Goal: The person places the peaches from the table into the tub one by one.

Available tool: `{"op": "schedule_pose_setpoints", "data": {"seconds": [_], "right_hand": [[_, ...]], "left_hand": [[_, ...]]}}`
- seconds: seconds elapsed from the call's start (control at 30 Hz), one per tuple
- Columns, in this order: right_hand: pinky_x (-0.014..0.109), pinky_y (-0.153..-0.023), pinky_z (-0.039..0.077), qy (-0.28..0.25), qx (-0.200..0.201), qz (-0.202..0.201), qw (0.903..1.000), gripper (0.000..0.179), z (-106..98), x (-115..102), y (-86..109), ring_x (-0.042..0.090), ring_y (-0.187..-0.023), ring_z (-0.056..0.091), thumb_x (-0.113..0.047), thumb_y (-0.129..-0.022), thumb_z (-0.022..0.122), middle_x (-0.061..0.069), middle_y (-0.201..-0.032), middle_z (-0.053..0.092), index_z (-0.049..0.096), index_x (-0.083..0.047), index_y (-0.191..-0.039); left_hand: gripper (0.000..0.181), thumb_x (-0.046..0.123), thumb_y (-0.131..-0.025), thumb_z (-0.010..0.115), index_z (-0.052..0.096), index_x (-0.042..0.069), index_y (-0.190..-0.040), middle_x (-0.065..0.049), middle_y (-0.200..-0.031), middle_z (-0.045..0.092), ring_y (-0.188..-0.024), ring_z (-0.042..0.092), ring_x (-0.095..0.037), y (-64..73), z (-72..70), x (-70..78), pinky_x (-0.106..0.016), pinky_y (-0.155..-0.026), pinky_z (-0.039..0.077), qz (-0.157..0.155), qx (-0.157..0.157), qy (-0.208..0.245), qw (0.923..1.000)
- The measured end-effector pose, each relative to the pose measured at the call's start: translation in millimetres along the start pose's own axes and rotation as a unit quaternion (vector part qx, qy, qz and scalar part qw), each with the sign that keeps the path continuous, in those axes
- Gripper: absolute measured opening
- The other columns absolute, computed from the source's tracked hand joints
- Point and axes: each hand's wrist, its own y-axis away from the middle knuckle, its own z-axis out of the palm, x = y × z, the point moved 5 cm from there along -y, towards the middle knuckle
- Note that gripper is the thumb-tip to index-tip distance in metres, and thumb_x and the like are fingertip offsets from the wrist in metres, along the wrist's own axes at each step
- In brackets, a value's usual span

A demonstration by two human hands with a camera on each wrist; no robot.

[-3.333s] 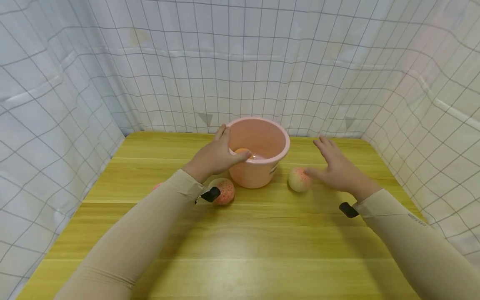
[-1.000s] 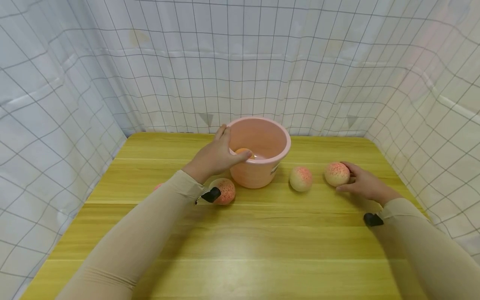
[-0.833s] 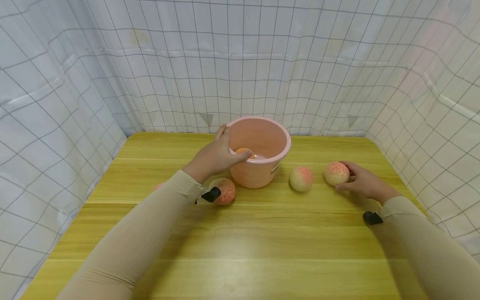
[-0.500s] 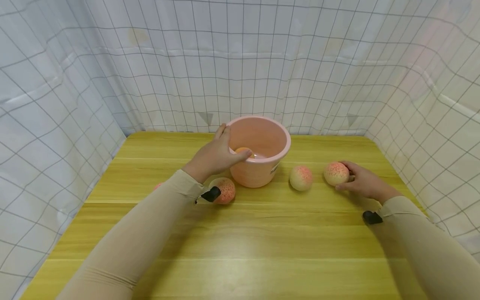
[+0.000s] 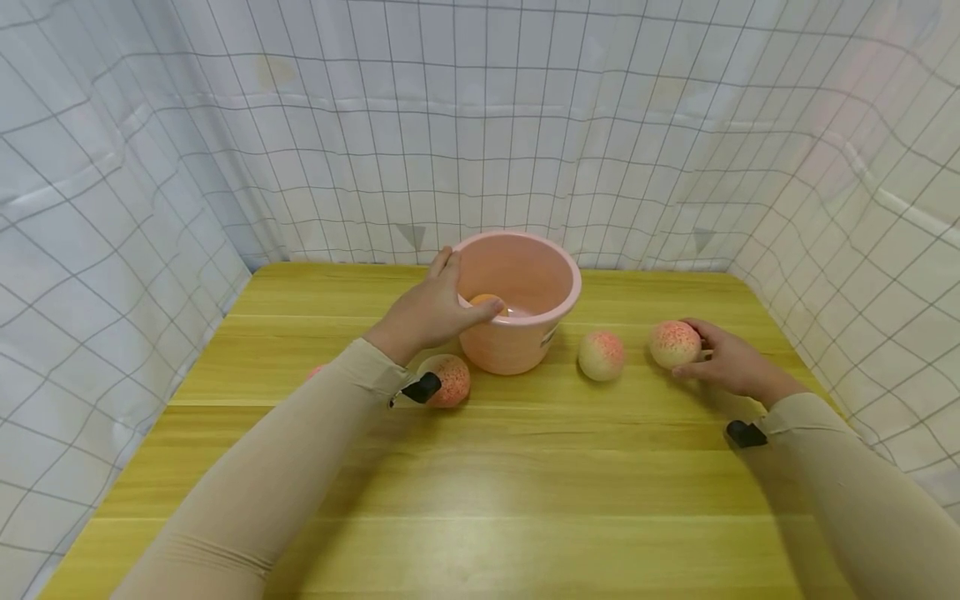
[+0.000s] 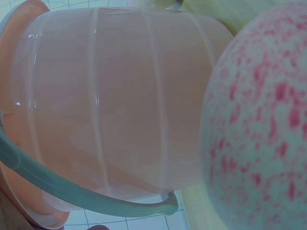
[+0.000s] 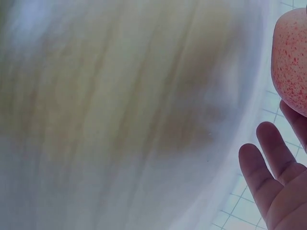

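My left hand grips the near-left rim of a pink bucket, its thumb over the edge. An orange round thing shows inside, partly covered by that thumb. To the right, my right hand holds a speckled pink-and-cream peach between thumb and fingers; in the right wrist view this peach is cut off by the frame edge. A second peach sits on the table between bucket and right hand. Another peach lies below my left wrist, partly hidden by the strap.
A sliver of something pink peeks out behind the left forearm. The wooden table is enclosed by white grid-patterned curtains at the back and sides. In the left wrist view a grey-green handle hangs along the bucket.
My right hand has moved right from above the middle peach to the rightmost one and taken hold of it. That peach has just shifted very slightly upward in view. My left hand stays on the rim.
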Motion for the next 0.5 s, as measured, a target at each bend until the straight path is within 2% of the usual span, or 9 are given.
{"op": "schedule_pose_setpoints", "data": {"seconds": [0.17,0.37,0.5], "right_hand": [[0.059,-0.100,0.054,-0.007,0.002,0.000,1.0000,0.097,-1.6,-3.0,0.6,0.053,-0.133,0.055,-0.032,-0.092,0.084,0.029,-0.154,0.047,0.028,0.002,-0.163],[0.041,-0.089,0.058,-0.025,0.005,-0.005,0.9997,0.093,-3.3,-9.1,0.5,0.046,-0.124,0.065,-0.026,-0.092,0.084,0.028,-0.150,0.051,0.030,0.000,-0.162],[0.034,-0.086,0.058,-0.039,0.006,-0.006,0.9992,0.090,-5.2,-13.2,0.3,0.046,-0.125,0.064,-0.022,-0.093,0.083,0.027,-0.151,0.050,0.030,-0.001,-0.163]], "left_hand": [[0.125,0.084,-0.086,0.055,-0.001,0.012,-0.171,-0.009,-0.179,-0.007,-0.137,0.057,-0.044,0.3,0.4,0.2,-0.061,-0.112,0.047,0.002,-0.003,0.004,1.0000],[0.121,0.078,-0.089,0.059,-0.002,0.011,-0.171,-0.008,-0.179,-0.008,-0.138,0.057,-0.043,1.5,-0.1,1.3,-0.060,-0.113,0.046,0.002,-0.003,0.008,1.0000],[0.121,0.077,-0.090,0.059,-0.001,0.010,-0.170,-0.009,-0.179,-0.006,-0.137,0.058,-0.042,2.1,-0.4,1.1,-0.060,-0.113,0.047,0.002,-0.002,0.008,1.0000]]}}
